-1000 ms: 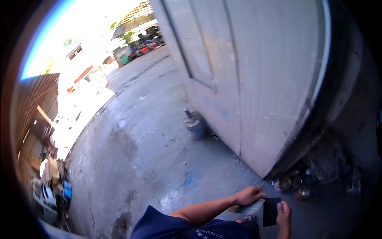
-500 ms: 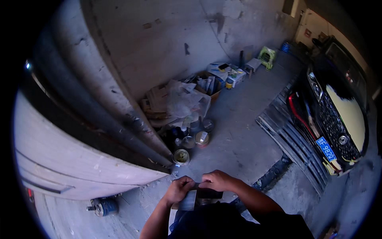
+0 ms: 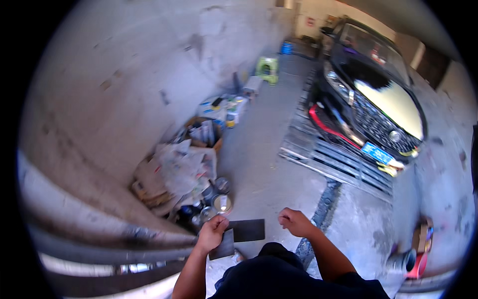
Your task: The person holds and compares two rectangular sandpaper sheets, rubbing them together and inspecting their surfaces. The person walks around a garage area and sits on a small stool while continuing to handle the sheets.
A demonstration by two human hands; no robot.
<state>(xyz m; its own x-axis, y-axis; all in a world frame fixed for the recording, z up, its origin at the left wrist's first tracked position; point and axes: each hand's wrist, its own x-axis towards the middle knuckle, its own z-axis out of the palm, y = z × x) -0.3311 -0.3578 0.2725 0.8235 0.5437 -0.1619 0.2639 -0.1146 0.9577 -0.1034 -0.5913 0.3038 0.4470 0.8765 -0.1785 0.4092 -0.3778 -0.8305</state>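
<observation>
Two dark flat sheets (image 3: 238, 235) sit in my left hand (image 3: 213, 232), one lying level and the other hanging below it at a slant; my fingers are curled tight over their left end, pinching them. My right hand (image 3: 295, 222) is just off the right end of the upper sheet, not touching it, closed into a loose fist around nothing I can see.

Just beyond my left hand, round paint tins (image 3: 220, 201) stand on the floor, their pale lids up, with a couple of smaller cans beside them. Behind the tins a heap of crumpled newspaper and flattened cardboard (image 3: 172, 172) leans against the wall, and an open brown carton (image 3: 204, 134) stuffed with papers sits at the heap's far end. Farther along the wall lie some white boxes with coloured patches (image 3: 226, 107), then a lime-green plastic stool (image 3: 267, 67), and past it a blue container (image 3: 286, 47). A small red-and-white sign (image 3: 309, 21) hangs on the far wall; I cannot read it.

To my right a black car (image 3: 371, 89) faces me, its bonnet partly pale yellow in the light, with a blue plate low on its bumper. In front of it a grey metal floor grating (image 3: 338, 159) covers a strip of ground. At the lower right a red tool and an orange box (image 3: 418, 249) lie on the ground.

Underfoot is stained grey concrete floor (image 3: 269, 169), and the rough plastered wall (image 3: 124, 74) on my left is patchy and scuffed. A curved pale door edge (image 3: 99, 239) runs across the lower left.
</observation>
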